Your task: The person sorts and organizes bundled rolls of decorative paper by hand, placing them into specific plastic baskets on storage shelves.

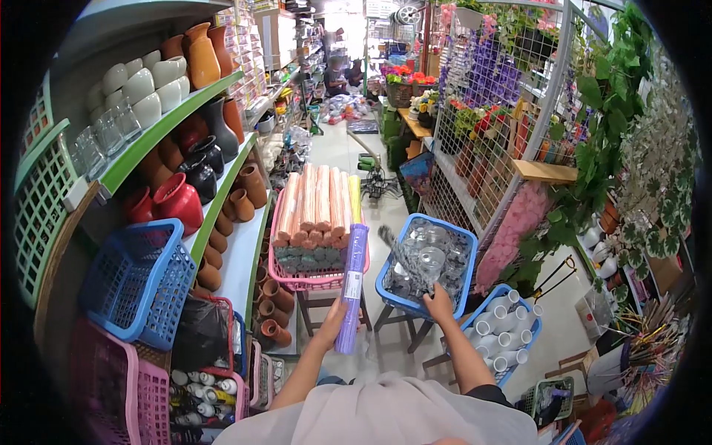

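Observation:
My left hand (pixel 332 325) is closed around a purple wrapped roll (pixel 354 293) with a white label, held upright in front of the pink basket (pixel 311 284). Peach-coloured rolls (pixel 317 200) are stacked in that basket, with dark grey ones beneath and a yellow roll (pixel 355 194) at the right side. My right hand (pixel 440 302) grips the lower end of a long, mottled grey bundle (pixel 404 257) whose kind I cannot make out. It slants up to the left over a blue basket (pixel 469 256) of clear, glass-like items (pixel 432 256).
Shelves at left hold white bowls (pixel 146 107), vases (pixel 203 55) and a blue basket (pixel 122 319). White cylindrical items (pixel 503 340) fill another blue basket at right. A wire-mesh rack (pixel 475 133) with flowers borders the aisle. People sit far back beside bagged goods (pixel 345 109).

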A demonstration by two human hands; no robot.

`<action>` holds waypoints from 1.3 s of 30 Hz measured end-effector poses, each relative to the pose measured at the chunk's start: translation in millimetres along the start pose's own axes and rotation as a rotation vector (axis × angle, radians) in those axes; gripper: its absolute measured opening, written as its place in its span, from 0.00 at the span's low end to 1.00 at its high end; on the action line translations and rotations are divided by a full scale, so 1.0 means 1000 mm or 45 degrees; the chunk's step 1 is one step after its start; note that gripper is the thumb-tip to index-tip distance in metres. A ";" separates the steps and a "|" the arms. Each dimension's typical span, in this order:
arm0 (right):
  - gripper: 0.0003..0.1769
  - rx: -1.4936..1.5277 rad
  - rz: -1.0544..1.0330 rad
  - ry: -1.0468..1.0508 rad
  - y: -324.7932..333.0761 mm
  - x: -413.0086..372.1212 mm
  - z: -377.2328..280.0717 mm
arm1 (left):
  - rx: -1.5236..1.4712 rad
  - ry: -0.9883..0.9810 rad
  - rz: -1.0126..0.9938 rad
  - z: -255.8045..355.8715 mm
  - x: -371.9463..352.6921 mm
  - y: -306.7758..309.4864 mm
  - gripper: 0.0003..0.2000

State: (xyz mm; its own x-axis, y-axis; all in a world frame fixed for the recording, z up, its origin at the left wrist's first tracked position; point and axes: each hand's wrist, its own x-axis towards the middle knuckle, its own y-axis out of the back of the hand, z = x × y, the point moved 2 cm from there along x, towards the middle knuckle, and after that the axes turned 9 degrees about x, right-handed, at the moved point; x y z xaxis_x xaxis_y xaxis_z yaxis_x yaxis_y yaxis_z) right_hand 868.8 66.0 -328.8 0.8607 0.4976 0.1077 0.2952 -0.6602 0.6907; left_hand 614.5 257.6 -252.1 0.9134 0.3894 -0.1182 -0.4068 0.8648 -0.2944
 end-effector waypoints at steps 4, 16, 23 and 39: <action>0.22 0.387 0.185 0.096 0.017 -0.044 -0.011 | -0.086 0.094 0.018 -0.007 -0.002 0.002 0.24; 0.24 0.778 -0.058 -0.140 0.058 -0.124 -0.044 | -0.353 0.085 -0.120 -0.011 -0.011 -0.028 0.26; 0.23 0.228 -0.339 0.565 0.082 -0.156 -0.096 | -0.322 0.104 -0.298 -0.024 -0.012 -0.011 0.26; 0.21 0.086 -0.103 0.351 0.070 -0.131 -0.089 | -0.465 0.162 -0.204 -0.038 -0.039 0.008 0.27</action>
State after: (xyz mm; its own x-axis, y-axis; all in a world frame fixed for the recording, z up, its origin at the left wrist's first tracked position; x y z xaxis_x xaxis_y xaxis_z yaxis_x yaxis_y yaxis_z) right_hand 740.0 5.1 -230.9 0.6907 0.6782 0.2511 0.3933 -0.6436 0.6566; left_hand 575.7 237.1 -285.9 0.9684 0.1970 -0.1530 -0.2491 0.7332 -0.6327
